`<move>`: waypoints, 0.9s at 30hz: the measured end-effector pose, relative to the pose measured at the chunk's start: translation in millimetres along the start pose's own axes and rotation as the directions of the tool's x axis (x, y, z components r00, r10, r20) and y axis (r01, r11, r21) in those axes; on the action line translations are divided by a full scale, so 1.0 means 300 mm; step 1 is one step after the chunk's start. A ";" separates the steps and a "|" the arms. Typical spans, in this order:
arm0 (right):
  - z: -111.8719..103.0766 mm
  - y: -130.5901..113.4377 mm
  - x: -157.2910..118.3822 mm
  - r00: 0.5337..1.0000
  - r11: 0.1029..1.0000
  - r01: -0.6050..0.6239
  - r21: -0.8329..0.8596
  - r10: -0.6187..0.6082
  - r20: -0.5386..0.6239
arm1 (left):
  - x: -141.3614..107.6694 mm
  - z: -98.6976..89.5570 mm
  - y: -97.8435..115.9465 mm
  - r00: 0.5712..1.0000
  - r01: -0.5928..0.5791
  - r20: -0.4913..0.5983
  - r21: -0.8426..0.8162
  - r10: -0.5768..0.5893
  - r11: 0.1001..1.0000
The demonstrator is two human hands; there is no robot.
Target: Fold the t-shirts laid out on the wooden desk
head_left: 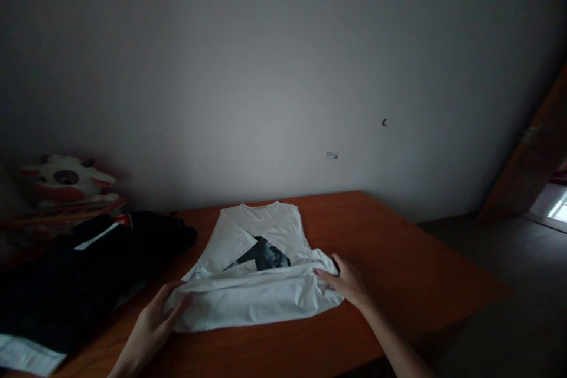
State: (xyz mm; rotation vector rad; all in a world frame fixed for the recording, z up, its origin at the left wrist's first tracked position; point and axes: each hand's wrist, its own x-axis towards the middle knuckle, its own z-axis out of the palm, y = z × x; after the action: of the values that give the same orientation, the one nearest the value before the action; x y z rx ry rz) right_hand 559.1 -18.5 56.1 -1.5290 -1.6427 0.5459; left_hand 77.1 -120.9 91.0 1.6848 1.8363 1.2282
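A white T-shirt (252,301) with a dark print lies on the wooden table, its neckline toward the wall. The near part of the shirt is turned up over itself and partly covers the print. My left hand (153,322) grips the left end of this turned-up part, thumb on top and fingers partly hidden by cloth. At the right end, my right hand (345,280) pinches the bunched fabric between thumb and fingers. One sleeve lies folded in across the shirt's front on the left.
Dark clothes (101,271) are heaped along the table's left side, with a pale cloth or label (31,354) at the near corner. A cow-like plush toy (66,180) sits behind them. The brown table (398,260) meets a grey wall (266,82); a door (522,147) stands far right.
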 end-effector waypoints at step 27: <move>-0.031 0.025 0.002 0.999 0.865 -0.016 0.501 0.028 -0.016 | 0.011 -0.047 0.029 0.999 0.050 -0.001 0.006 -0.050 0.999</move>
State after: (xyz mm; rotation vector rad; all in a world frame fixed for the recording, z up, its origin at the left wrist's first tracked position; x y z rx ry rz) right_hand 570.9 -18.7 55.9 -1.1581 -1.3261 0.8879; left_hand 71.2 -123.7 106.6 1.6310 1.8731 1.2046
